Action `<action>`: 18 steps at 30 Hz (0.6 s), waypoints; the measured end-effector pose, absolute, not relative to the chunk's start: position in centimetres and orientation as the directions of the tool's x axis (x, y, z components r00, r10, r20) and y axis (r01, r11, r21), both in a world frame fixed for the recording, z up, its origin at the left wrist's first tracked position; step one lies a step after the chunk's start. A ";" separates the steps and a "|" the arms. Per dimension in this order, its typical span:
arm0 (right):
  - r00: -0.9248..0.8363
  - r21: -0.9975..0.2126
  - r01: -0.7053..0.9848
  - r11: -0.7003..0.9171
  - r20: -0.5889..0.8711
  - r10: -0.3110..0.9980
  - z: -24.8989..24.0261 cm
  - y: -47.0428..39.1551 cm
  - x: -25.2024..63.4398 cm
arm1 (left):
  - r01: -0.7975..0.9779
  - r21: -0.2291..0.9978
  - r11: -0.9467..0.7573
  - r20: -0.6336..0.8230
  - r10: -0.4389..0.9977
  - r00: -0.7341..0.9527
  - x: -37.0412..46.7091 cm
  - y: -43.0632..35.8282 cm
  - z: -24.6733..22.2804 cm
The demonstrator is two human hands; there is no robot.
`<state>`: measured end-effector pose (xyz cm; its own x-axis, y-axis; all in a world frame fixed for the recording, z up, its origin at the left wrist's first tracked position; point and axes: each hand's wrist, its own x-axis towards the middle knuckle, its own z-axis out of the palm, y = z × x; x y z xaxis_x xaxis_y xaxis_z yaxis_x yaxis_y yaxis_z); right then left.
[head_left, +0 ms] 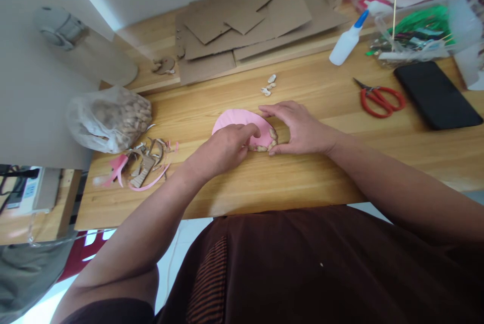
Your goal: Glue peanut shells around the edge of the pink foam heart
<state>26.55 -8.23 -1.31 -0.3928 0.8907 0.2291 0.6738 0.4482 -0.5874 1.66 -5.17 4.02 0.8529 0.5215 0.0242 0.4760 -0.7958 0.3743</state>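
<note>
At the far left, below the wall, a white box [31, 194] carries a blue-and-white label, too small to read; red cloth [89, 249] beneath bears white marks, cut off and illegible. Next, on the left end of the wooden tabletop [189, 193], a clear plastic bag [83, 121] holds peanuts [133, 113], with brown and pink scraps [142, 165] just in front. Brown cardboard sheets [245, 11] lie overlapped along the back.

Near the middle of the tabletop lies a pink disc [231, 118], flat and smooth, with a darker edge at the upper right. Tan, ridged peanut shells [273, 135] line its near and right rim. The left hand [226, 148] covers its near-left part, fingers bent in a narrow grip; whether anything is pinched there I cannot tell. A few shell pieces [266, 90] lie behind the disc. The right hand [299, 126] has its grip spread wide around the right rim, thumb by the near shells and fingers at the far edge.

Farther right are a white bottle [345, 45] with a blue cap, red-handled snips [379, 101], a clear tray [401, 55] with green tinsel [425, 20], and a black phone [436, 94]
</note>
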 end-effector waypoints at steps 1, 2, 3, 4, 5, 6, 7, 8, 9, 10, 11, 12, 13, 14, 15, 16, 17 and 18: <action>-0.394 -0.586 0.675 0.449 0.229 0.890 -1.3 -8.2 26.5 | 0.480 0.371 -0.795 0.021 0.523 0.852 1.7 -5.2 4.0; -0.394 -0.584 0.675 0.450 0.230 0.890 -1.3 -8.3 26.5 | 0.485 0.367 -0.794 0.017 0.527 0.850 1.7 -5.2 4.1; -0.395 -0.581 0.676 0.452 0.232 0.889 -1.3 -8.3 26.5 | 0.490 0.363 -0.792 0.014 0.530 0.848 1.8 -5.2 4.1; -0.396 -0.578 0.678 0.454 0.234 0.888 -1.2 -8.3 26.5 | 0.495 0.361 -0.791 0.009 0.533 0.846 1.8 -5.2 4.1; -0.397 -0.575 0.680 0.456 0.234 0.887 -1.2 -8.3 26.5 | 0.498 0.359 -0.789 0.004 0.535 0.845 1.8 -5.2 4.1; -0.398 -0.572 0.682 0.455 0.232 0.888 -1.2 -8.3 26.5 | 0.502 0.359 -0.787 -0.001 0.537 0.843 1.9 -5.2 4.2; -0.398 -0.570 0.685 0.453 0.228 0.889 -1.2 -8.3 26.5 | 0.505 0.358 -0.785 -0.006 0.539 0.842 1.9 -5.2 4.2; -0.397 -0.570 0.686 0.451 0.225 0.890 -1.2 -8.3 26.5 | 0.507 0.357 -0.784 -0.010 0.540 0.842 1.9 -5.2 4.2; -0.397 -0.572 0.686 0.449 0.223 0.890 -1.1 -8.3 26.5 | 0.510 0.356 -0.783 -0.014 0.541 0.841 2.0 -5.2 4.2; -0.395 -0.574 0.686 0.448 0.222 0.891 -1.1 -8.3 26.5 | 0.512 0.355 -0.782 -0.019 0.541 0.841 2.0 -5.2 4.2; -0.395 -0.576 0.684 0.447 0.222 0.892 -1.1 -8.3 26.5 | 0.514 0.354 -0.781 -0.025 0.542 0.840 2.0 -5.2 4.1; -0.395 -0.578 0.683 0.447 0.222 0.892 -1.1 -8.3 26.5 | 0.517 0.353 -0.780 -0.031 0.543 0.839 2.0 -5.2 4.1; -0.395 -0.577 0.683 0.447 0.223 0.891 -1.1 -8.3 26.5 | 0.521 0.351 -0.778 -0.036 0.544 0.838 2.0 -5.2 4.1; -0.396 -0.575 0.685 0.447 0.222 0.891 -1.1 -8.3 26.5 | 0.524 0.350 -0.776 -0.041 0.547 0.836 2.1 -5.2 4.1; -0.397 -0.573 0.687 0.448 0.221 0.891 -1.1 -8.2 26.5 | 0.528 0.350 -0.774 -0.045 0.549 0.834 2.1 -5.2 4.1; -0.399 -0.570 0.688 0.450 0.222 0.890 -1.1 -8.2 26.5 | 0.531 0.350 -0.772 -0.047 0.552 0.833 2.1 -5.1 4.1; -0.400 -0.567 0.688 0.452 0.222 0.889 -1.1 -8.2 26.5 | 0.533 0.350 -0.770 -0.049 0.553 0.832 2.1 -5.1 4.1; -0.402 -0.566 0.689 0.453 0.223 0.888 -1.1 -8.2 26.5 | 0.533 0.351 -0.770 -0.050 0.553 0.832 2.1 -5.1 4.1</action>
